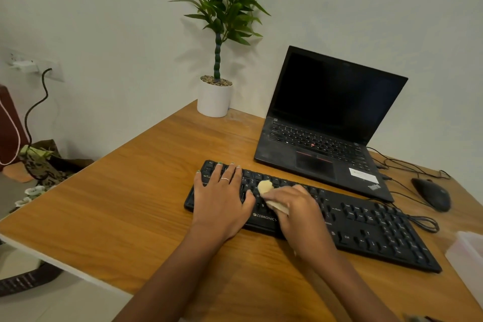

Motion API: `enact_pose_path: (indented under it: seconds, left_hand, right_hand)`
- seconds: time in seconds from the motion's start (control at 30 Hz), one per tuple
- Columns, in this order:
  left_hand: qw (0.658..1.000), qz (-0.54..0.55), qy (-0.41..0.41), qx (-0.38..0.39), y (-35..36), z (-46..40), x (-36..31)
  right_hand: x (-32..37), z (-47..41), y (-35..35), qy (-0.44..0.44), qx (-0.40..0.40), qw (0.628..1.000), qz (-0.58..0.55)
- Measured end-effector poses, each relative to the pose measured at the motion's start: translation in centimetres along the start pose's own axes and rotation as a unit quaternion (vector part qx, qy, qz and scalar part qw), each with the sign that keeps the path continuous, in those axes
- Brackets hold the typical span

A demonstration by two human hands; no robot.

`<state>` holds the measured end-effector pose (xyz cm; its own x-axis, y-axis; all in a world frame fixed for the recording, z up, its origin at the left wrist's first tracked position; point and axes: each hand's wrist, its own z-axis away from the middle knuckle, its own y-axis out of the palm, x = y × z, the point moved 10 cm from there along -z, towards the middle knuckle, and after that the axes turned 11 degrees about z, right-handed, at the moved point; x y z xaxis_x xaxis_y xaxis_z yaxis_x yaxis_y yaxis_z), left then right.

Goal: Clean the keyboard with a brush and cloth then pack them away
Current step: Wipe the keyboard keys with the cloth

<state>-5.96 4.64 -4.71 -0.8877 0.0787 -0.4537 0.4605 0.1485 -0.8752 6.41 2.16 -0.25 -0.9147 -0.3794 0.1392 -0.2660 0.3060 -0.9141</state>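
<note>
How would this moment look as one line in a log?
step: wiping keys | left hand: flat on keyboard, steadying | right hand: holding cloth | brush: not seen

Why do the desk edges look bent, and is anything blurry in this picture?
Head view: the wide-angle lens bows the wooden desk; the right hand rubbing a pale yellow cloth over the black keyboard is motion-smeared; the left hand stays sharper; lighting is soft, without glare.

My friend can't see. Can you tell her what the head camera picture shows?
A person's right hand wipes a black keyboard with a pale cloth while the left hand rests flat on its keys. Behind, on the wooden desk, stand an open laptop, a mouse and a potted plant.
</note>
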Motion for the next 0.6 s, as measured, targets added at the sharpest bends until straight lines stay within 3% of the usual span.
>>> enact_pose_path:
  seconds: [0.07, 0.2, 0.37, 0.53, 0.6]
  left_hand:
    - [1.000, 0.000, 0.001, 0.000, 0.0, 0.0, 0.0]
    - [1.000, 0.003, 0.004, -0.006, -0.1, 0.1, 0.0]
    - [1.000, -0.004, 0.008, -0.012, -0.1, 0.0, -0.1]
    - [1.000, 0.001, 0.006, -0.005, -0.7, 1.0, 1.3]
    - [1.000, 0.023, 0.006, 0.002, -1.2, 1.9, 2.4]
  right_hand:
    - [-1.4, -0.1, -0.2, 0.012, 0.005, 1.000, 0.004]
    - [-5.8, -0.5, -1.1, 0.123, -0.035, 0.989, 0.072]
    - [0.2, 1.5, -0.3, -0.011, 0.003, 1.000, -0.022]
    - [-6.0, 1.8, -1.6, 0.134, -0.029, 0.989, 0.049]
    - [-3.7, 2.5, -0.6, 0.107, -0.011, 0.994, 0.028]
